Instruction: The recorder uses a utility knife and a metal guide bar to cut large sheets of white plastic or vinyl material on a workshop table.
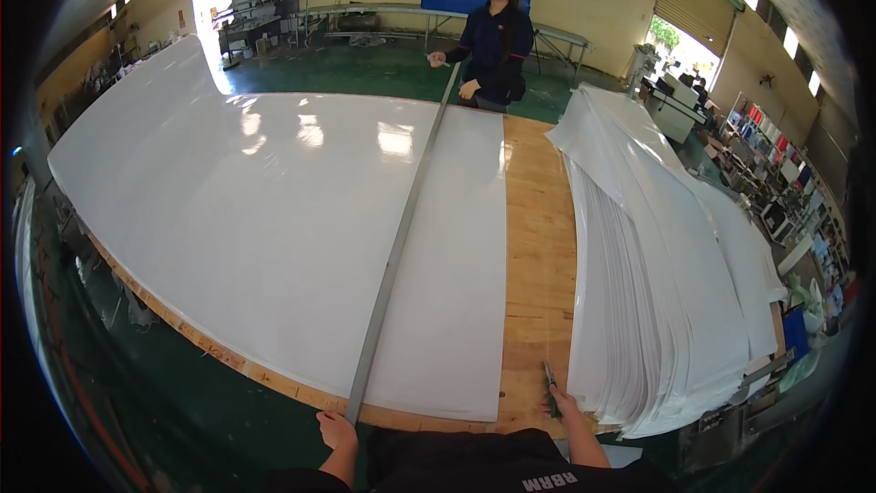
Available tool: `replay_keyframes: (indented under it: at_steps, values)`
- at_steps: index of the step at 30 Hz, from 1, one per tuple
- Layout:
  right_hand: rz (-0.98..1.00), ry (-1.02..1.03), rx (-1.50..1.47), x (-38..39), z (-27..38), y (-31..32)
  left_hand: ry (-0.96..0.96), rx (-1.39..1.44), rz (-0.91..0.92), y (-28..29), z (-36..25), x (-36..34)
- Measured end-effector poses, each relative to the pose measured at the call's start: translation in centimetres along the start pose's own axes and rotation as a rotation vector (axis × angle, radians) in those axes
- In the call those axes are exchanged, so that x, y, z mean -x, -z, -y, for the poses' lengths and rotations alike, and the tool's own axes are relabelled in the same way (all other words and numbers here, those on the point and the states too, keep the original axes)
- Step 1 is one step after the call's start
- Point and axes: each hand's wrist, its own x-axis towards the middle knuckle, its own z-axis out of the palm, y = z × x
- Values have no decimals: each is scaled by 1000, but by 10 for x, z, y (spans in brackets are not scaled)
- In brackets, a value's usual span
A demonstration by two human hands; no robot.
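A large glossy white sheet (pixel 274 219) lies across a wooden table, with a long grey metal straightedge (pixel 391 265) laid over it from near to far. My left hand (pixel 338 429) is closed round the straightedge's near end, at the table's front edge. Over the bare wood on the right, my right hand (pixel 568 403) grips a cutter (pixel 552 393) with a narrow pointed blade and a dark green handle. The blade points away from me. Opposite me a person (pixel 497 36) in dark clothes has one hand near the straightedge's far end.
A thick stack of white sheets (pixel 639 265) fills the table's right side, its top layers rumpled. Between stack and sheet runs a strip of bare plywood (pixel 538 219). The big sheet's far left corner curls up. A long bench (pixel 401 11) stands along the back wall.
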Motion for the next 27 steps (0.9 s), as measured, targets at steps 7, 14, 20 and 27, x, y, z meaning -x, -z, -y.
replay_keyframes:
  at_steps: [7, 14, 20, 27]
  values:
    - [-3, 1, 57, -6, -2, 2, -55, -5, -2, -5, -1, -1]
    - [-128, 184, 119, 0, -9, -11, -71, -15, 4, -2, -6, 2]
    - [-111, 178, 129, 1, -2, -10, -47, -21, 13, 1, -9, 5]
    - [-68, 253, 86, 5, -2, -16, -55, -27, 4, -5, -4, 0]
